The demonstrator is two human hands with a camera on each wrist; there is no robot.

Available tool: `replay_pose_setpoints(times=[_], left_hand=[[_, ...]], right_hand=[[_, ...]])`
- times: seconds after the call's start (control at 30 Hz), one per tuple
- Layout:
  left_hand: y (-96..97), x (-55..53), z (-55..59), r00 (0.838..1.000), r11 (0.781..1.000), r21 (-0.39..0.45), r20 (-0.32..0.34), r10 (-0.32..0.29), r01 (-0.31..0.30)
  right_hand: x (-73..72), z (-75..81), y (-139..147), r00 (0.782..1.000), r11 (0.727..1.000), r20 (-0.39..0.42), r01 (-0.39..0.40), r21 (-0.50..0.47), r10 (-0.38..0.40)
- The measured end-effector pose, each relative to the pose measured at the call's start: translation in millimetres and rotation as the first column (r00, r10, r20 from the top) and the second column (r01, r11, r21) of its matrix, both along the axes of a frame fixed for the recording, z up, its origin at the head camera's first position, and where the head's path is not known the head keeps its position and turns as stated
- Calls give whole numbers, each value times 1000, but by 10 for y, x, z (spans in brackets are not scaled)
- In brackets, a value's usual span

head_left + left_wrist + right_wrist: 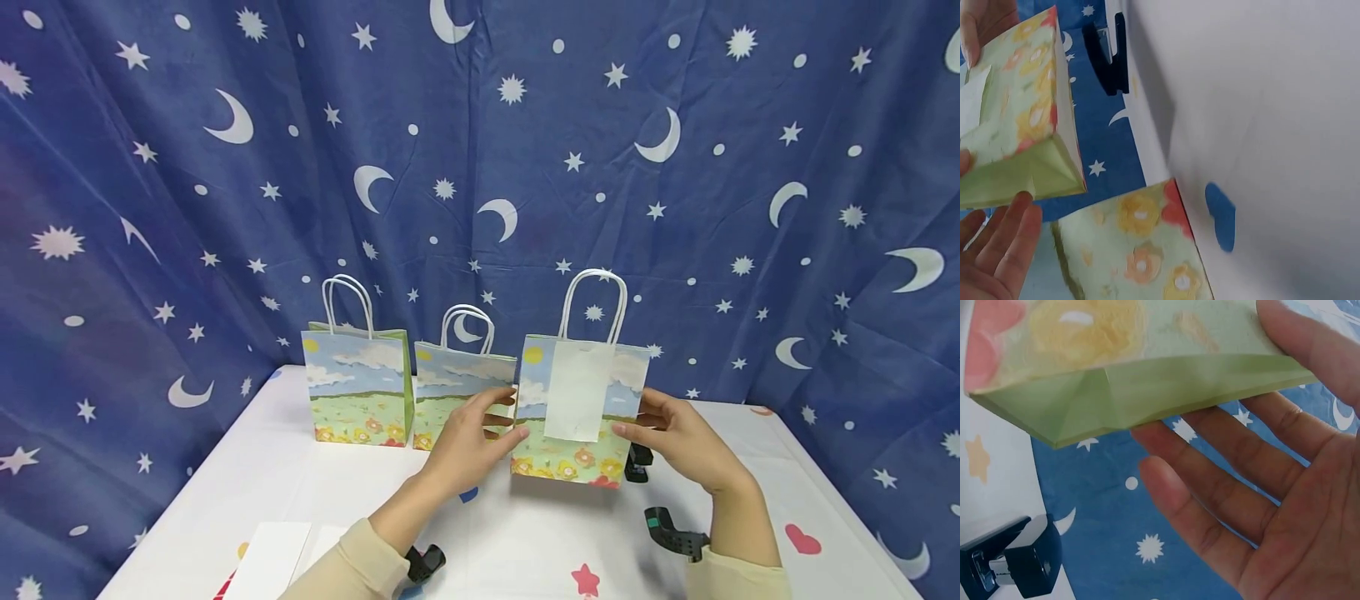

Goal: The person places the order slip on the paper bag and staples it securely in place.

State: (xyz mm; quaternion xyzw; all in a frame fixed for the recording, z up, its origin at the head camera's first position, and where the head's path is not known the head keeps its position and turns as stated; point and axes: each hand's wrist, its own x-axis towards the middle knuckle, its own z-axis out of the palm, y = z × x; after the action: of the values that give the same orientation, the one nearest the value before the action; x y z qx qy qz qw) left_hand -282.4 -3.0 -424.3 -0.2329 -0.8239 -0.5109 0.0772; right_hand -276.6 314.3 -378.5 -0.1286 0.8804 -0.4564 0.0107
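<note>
A paper gift bag printed with sky, meadow and flowers is held upright between both hands, its base raised off the table. Down its front hangs a blank white card. My left hand grips the bag's left side edge, thumb at the front and fingers toward the back. On the opposite side, my right hand holds the edge with its thumb on the front and fingertips against the rear edge of the green side panel. White twisted handles stand up from the top.
Two similar bags stand to the left, one at the far left and a nearer one beside my left hand. Behind the held bag's right side lies a black stapler. White cards lie at the front left. A starry curtain hangs behind.
</note>
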Motion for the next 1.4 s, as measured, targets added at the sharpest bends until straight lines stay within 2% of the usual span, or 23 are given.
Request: replay_pose_setpoints(times=[0.2,0.37,0.57,0.77,1.0,1.4], left_hand=[[128,-33,-52,999,998,-30,-3,52,-52],[230,-52,-78,998,996,-63,21,66,-64],[336,-59,-117,994,994,-56,51,94,-91],[436,-97,-139,988,993,-42,109,110,-106],[535,-149,-195,979,994,-40,169,111,-105],[618,-251,-287,972,995,-30,215,98,-93]], right_hand=[[-33,-56,30,999,999,4,37,-32,-37],[-97,-148,19,998,997,10,65,-47,-65],[-185,-248,-17,992,991,33,122,-49,-120],[-265,-337,-89,979,980,53,196,-29,-195],[-330,-438,-187,970,971,19,241,2,-241],[-374,-550,-302,965,964,3,262,41,-263]])
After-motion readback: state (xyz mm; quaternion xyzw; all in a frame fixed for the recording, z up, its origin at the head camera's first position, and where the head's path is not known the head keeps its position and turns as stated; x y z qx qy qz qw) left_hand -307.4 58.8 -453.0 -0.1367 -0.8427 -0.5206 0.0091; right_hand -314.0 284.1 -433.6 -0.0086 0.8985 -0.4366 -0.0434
